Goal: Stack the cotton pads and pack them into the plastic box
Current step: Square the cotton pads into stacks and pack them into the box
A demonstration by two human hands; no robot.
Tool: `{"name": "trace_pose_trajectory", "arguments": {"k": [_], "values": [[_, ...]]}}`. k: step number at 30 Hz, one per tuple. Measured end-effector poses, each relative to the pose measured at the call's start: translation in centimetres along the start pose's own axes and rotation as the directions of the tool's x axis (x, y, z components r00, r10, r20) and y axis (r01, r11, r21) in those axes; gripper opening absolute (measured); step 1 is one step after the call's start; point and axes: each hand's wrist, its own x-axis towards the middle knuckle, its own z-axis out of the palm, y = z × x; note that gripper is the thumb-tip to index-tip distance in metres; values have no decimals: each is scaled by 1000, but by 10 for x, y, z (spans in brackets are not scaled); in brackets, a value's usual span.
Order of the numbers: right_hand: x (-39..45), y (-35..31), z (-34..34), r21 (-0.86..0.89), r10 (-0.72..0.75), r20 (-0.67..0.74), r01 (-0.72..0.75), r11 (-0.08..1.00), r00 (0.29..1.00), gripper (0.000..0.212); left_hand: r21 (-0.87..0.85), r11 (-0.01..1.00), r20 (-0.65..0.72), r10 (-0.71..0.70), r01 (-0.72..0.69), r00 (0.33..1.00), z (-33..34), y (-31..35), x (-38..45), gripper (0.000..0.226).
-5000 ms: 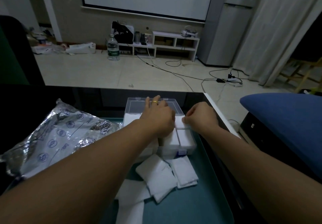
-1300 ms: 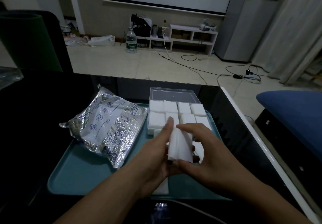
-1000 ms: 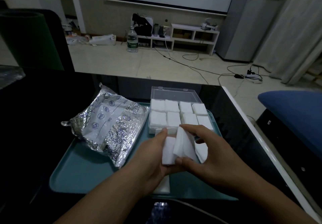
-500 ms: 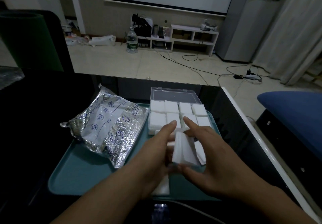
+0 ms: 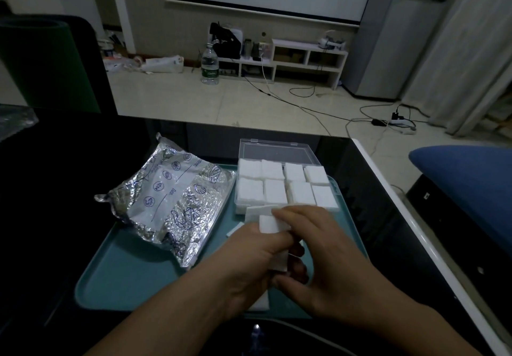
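On the dark surface [image 5: 83, 161] a teal tray [image 5: 124, 280] is carrying one foil bag [image 5: 169, 203] and one plastic box [image 5: 277, 150] showing eight stacks of cotton pads [image 5: 275, 190]. The hands, fanning pads half a second ago, are now squaring them up (likely nearly ready for packing). Left hand [image 5: 249, 261] and right hand [image 5: 324, 256] are clamping their fingers [image 5: 297, 251] on one small pad stack [image 5: 273, 224] just before the box, a few loose pads [image 5: 257, 211] lying beside.
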Motion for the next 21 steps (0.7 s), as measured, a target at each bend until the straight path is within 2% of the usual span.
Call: {"name": "trace_pose_trajectory", "arguments": {"k": [4, 10, 17, 21], "values": [[1, -1, 2, 0, -7, -34, 7, 1000, 999, 68, 81, 997, -12, 17, -16, 1000, -2, -4, 2, 8], [2, -2, 7, 6, -18, -62, 18, 1000, 998, 61, 82, 996, -10, 38, -37, 999, -2, -6, 4, 20], [0, 2, 10, -13, -20, -73, 19, 1000, 997, 67, 120, 991, 14, 62, -63, 998, -4, -7, 4, 10], [1, 0, 7, 34, -25, -73, 28, 999, 997, 60, 148, 988, 33, 42, -46, 999, -5, -9, 5, 12]]}}
